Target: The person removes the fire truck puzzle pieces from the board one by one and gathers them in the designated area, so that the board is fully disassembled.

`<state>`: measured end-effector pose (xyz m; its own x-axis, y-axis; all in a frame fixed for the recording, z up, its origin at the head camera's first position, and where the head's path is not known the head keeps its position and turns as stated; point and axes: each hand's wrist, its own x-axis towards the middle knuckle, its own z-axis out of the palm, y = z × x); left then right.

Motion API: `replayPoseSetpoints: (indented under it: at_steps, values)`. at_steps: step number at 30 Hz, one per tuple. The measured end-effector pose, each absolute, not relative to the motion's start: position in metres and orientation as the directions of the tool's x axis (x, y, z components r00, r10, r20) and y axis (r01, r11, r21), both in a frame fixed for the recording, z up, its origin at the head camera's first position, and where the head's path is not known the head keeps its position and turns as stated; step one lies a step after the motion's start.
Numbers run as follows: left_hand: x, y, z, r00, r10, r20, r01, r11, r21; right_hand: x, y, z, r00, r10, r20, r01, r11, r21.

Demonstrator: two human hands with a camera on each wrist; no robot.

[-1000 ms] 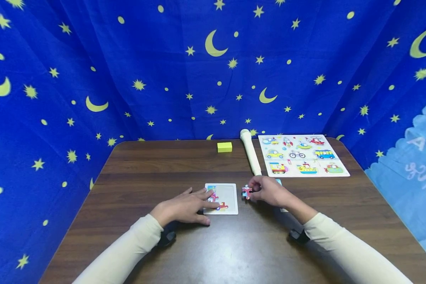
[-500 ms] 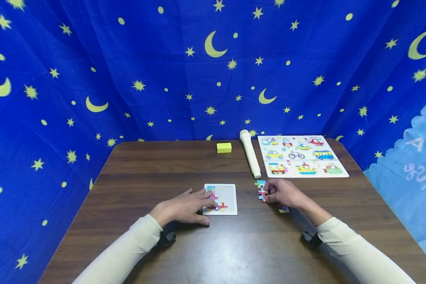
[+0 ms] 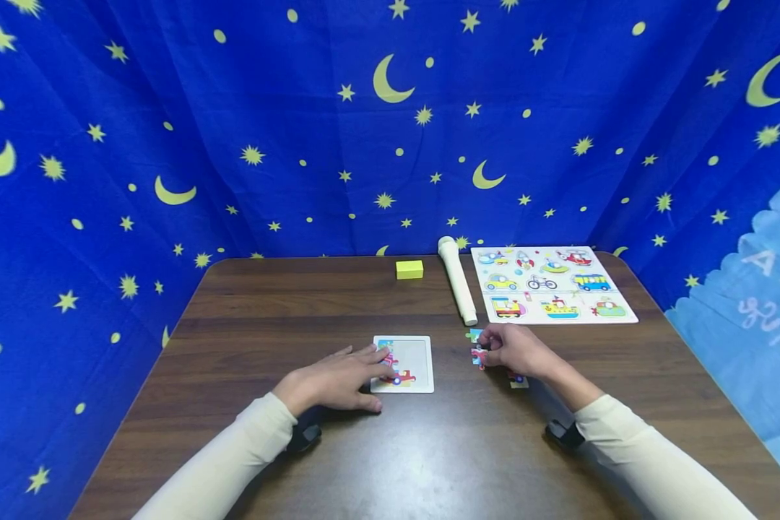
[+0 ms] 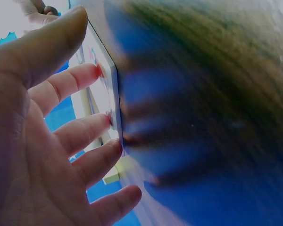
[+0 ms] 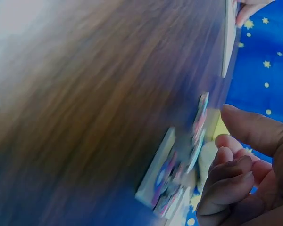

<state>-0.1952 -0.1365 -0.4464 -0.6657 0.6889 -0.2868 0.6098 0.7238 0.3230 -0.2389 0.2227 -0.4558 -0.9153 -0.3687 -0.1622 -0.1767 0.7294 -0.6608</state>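
Having crossed back over the worktop (image 3: 286, 303), my right hand (image 3: 520, 352) looks empty.
Its thumb and loosely curled fingers stand apart; my left hand (image 3: 334, 379), spread, rests fingertips on the puzzle tray (image 3: 419, 361), bare along its right side. The puzzle piece (image 3: 477, 357) pinched beside the tray a second ago seems back among loose pieces (image 3: 518, 382), by my right fingertips; I judge it unplaced.

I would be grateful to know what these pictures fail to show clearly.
- Head view: part of the puzzle tray, covered by the left hand.
- Head view: the number of loose pieces, partly behind the right hand.
- Right wrist view: the loose pieces' designs, blurred.
- Head view: lettering on the pale-blue cloth, cut off by the right edge.
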Motion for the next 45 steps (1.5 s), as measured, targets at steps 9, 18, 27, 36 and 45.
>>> replayPoseSetpoints:
  at_steps: [9,18,27,36,45]
  values:
    - [-0.194,-0.138,-0.446,-0.66,0.697,-0.28,0.621,0.716,0.319,-0.235,0.179,-0.453,-0.881,-0.462,-0.101,-0.304,0.716,-0.628]
    - [-0.206,-0.138,-0.445,-0.736,0.652,-0.179,0.588,0.748,0.309,-0.223,0.129,-0.454,-0.802,-0.59,-0.093,-0.427,0.674,-0.603]
    - [-0.215,-0.132,-0.453,-0.783,0.597,-0.175,0.562,0.799,0.214,-0.217,0.107,-0.456,-0.779,-0.621,-0.091,-0.471,0.674,-0.57]
    - [-0.217,-0.13,-0.456,-0.798,0.586,-0.138,0.566,0.809,0.159,-0.217,0.1,-0.46,-0.781,-0.618,-0.09,-0.49,0.697,-0.524]
    - [-0.217,-0.13,-0.459,-0.808,0.577,-0.115,0.557,0.813,0.166,-0.217,0.098,-0.46,-0.772,-0.631,-0.083,-0.507,0.689,-0.518]
